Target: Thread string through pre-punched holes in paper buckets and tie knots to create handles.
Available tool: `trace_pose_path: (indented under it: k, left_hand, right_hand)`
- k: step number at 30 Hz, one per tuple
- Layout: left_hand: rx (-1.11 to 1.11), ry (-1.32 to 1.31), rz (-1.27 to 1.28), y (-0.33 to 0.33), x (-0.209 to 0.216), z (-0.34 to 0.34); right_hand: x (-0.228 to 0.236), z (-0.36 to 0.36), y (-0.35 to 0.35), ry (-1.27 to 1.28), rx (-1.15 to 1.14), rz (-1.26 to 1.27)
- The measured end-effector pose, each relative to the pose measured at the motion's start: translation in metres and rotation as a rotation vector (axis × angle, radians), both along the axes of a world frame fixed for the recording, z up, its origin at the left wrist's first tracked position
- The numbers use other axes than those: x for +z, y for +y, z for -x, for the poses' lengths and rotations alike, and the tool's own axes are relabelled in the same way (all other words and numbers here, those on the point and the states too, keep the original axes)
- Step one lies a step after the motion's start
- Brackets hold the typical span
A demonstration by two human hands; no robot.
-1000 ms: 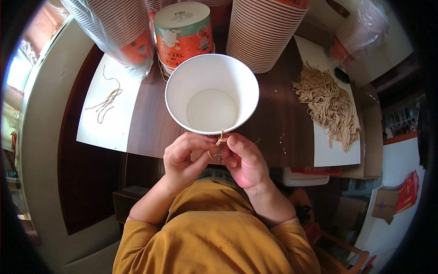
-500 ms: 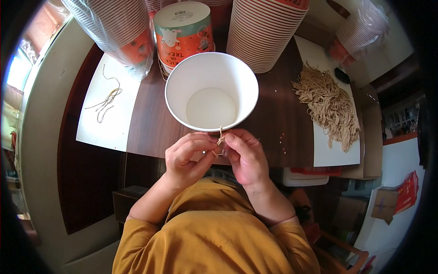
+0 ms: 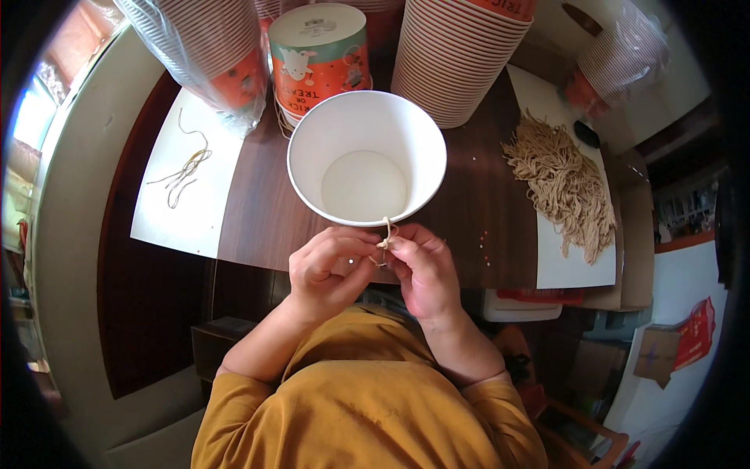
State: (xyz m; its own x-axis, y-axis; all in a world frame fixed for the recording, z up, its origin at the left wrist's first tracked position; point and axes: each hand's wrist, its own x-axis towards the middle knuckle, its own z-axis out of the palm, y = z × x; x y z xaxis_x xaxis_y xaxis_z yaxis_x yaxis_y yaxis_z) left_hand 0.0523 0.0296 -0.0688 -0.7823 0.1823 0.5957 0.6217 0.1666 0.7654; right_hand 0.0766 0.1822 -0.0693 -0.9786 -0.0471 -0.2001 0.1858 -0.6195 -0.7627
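At the centre of the frame, the left hand and the right hand meet just below the rim of a white-lined paper bucket, which sits with its open mouth toward the camera. Both hands are nearly closed at the tips, pinching a thin beige cord between thumb and index finger, the fingertips almost touching each other. The left hand comes in from the left with its remaining fingers curled behind the index finger; the right hand has its thumb laid along the cord and its other fingers bent underneath. The cord stands up from the pinch to the bucket's lower rim and seems bunched into a small knot between the thumbs, though the fingers hide too much of it to be sure how it is wound. Behind the bucket, at the top of the frame, an orange and green bucket stands upside down on the brown desk, between a plastic-wrapped stack of buckets at upper left and a tall bare stack right of centre. A heap of beige cords lies toward the right of the frame, over a white sheet, and a few loose cords lie on the left.
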Motion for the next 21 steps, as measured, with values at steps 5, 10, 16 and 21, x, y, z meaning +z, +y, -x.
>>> trace_pose_path:
  k: [5,10,16,21]
  left_hand:
    - [-0.099,-0.072,-0.126,0.000,-0.001,-0.001]
    - [-0.058,-0.068,-0.147,0.007,-0.005,-0.003]
    - [0.017,-0.141,-0.194,0.008,-0.006,-0.005]
    - [0.000,-0.186,-0.259,0.007,-0.013,-0.005]
  right_hand:
    - [-0.001,-0.002,-0.002,0.119,-0.016,-0.136]
    - [-0.003,-0.004,-0.003,0.207,-0.072,-0.378]
    - [-0.001,-0.001,0.004,0.245,-0.187,-0.545]
    - [0.000,0.002,0.009,0.237,-0.183,-0.402]
